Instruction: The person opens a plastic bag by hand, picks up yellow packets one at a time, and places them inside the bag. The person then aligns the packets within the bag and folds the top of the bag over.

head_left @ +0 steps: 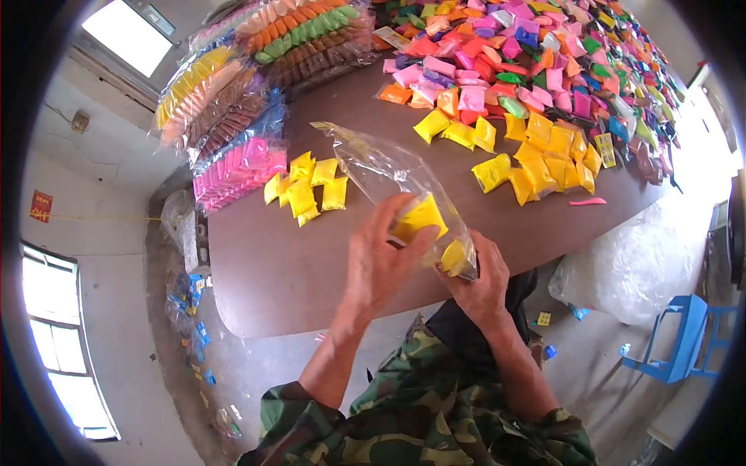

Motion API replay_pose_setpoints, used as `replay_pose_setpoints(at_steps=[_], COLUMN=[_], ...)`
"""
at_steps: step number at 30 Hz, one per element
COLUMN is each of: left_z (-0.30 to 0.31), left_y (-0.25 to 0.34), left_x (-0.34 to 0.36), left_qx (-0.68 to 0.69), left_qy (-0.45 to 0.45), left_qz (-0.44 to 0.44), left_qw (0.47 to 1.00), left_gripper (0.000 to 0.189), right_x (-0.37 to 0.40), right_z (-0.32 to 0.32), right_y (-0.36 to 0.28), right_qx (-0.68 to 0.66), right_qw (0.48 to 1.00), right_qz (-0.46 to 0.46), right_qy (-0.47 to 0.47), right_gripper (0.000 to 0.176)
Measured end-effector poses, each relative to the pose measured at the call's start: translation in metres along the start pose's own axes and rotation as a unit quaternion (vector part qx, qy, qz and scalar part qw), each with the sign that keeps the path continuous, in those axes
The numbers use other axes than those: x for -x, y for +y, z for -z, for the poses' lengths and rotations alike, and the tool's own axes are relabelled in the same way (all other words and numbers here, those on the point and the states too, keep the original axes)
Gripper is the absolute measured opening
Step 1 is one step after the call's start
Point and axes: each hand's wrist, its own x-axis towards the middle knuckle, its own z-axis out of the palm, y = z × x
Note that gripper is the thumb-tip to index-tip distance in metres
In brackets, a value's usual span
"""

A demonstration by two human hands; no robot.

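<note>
Over the table's near side, my left hand [381,252] is closed round a bright yellow packet [423,220], thumb across its front. My right hand [480,281] grips the lower end of a long clear plastic bag [385,165], where another yellow packet [453,255] shows through the film. The bag's loose upper part stretches up and left above the tabletop. The packet in my left hand overlaps the bag in this view. A small group of yellow packets [301,190] lies to the left of the bag. More yellow packets, some orange-yellow [544,159], lie to the right.
A large heap of multicoloured packets [513,66] covers the back of the brown table [264,272]. Filled clear bags of sorted packets [241,167] are stacked at the back left. A blue stool [676,342] and a big translucent plastic sack [622,260] are on the right.
</note>
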Motion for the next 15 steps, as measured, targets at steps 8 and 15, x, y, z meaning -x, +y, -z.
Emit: replay_pose_setpoints(at_steps=[8,15], left_z=[-0.014,-0.003], left_y=[-0.006,0.002], left_x=[0.01,0.008], left_qx=[-0.082,-0.058], left_qy=[-0.06,-0.114], left_qz=[-0.029,-0.024], left_qw=[0.994,0.992], left_gripper=[0.042,0.043], right_x=[-0.003,-0.002], right_z=[0.001,0.001], right_y=[0.001,0.001], right_qx=[-0.009,-0.002], right_qw=[1.0,1.0], right_qz=[0.006,-0.008], right_qy=[-0.005,-0.01], right_gripper=[0.066,0.067])
